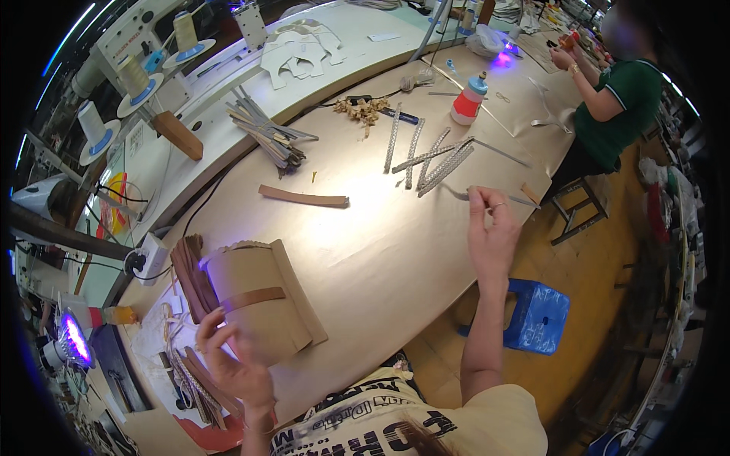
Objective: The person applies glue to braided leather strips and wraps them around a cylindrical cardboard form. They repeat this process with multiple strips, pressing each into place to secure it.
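My right hand (pixel 493 232) is raised over the table's near right edge, its thumb and fingers pinched on a thin grey strip (pixel 456 193). Beyond it lie several braided silver-grey straps (pixel 447 169). My left hand (pixel 234 363) is lifted with the fingers apart, slightly blurred, and nothing shows in it. It is nearest to a rolled tan sheet (pixel 255 323) with a brown band (pixel 255 297) around it. Beside that roll lies a bundle of dark brown strips (pixel 190 273). A flat brown strip (pixel 304 197) rests alone in the middle of the table.
A red-and-white bottle with a blue cap (pixel 469 100) stands at the back. Grey strips (pixel 270 133) lie bundled near thread cones (pixel 135 80). A blue stool (pixel 538 315) is below the table edge. At far right, a person in green (pixel 627 114) works.
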### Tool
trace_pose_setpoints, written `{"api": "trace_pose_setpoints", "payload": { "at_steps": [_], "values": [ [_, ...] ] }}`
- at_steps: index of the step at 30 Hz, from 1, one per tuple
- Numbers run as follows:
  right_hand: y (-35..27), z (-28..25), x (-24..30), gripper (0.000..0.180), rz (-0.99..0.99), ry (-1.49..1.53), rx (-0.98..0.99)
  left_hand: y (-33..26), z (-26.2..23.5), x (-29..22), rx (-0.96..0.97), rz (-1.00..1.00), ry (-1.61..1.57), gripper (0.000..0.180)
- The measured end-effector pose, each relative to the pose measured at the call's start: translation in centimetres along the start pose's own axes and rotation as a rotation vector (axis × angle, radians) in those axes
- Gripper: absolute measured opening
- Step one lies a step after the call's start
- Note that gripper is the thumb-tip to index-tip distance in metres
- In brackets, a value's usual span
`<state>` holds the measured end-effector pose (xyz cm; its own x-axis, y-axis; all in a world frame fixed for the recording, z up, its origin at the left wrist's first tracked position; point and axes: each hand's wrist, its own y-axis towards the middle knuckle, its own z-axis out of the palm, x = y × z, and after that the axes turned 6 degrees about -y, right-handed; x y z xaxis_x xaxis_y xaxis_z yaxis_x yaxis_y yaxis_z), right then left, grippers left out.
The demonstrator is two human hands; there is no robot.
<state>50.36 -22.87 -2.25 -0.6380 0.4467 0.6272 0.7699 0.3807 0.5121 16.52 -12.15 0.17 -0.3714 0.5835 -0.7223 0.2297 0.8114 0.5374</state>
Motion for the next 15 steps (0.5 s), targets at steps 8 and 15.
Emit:
{"api": "trace_pose_setpoints", "payload": {
  "at_steps": [8, 15],
  "values": [
    [-0.3, -1.9, 7.8, 0.025, 0.181, 0.614, 0.626, 2.8, 5.9, -5.0, 0.638, -0.156, -0.493, 0.043],
    [-3.1, 2.2, 10.7, 0.026, 0.253, 0.798, 0.885, 1.9, 5.5, -2.9, 0.789, -0.85, -0.902, 0.033]
  ]
}}
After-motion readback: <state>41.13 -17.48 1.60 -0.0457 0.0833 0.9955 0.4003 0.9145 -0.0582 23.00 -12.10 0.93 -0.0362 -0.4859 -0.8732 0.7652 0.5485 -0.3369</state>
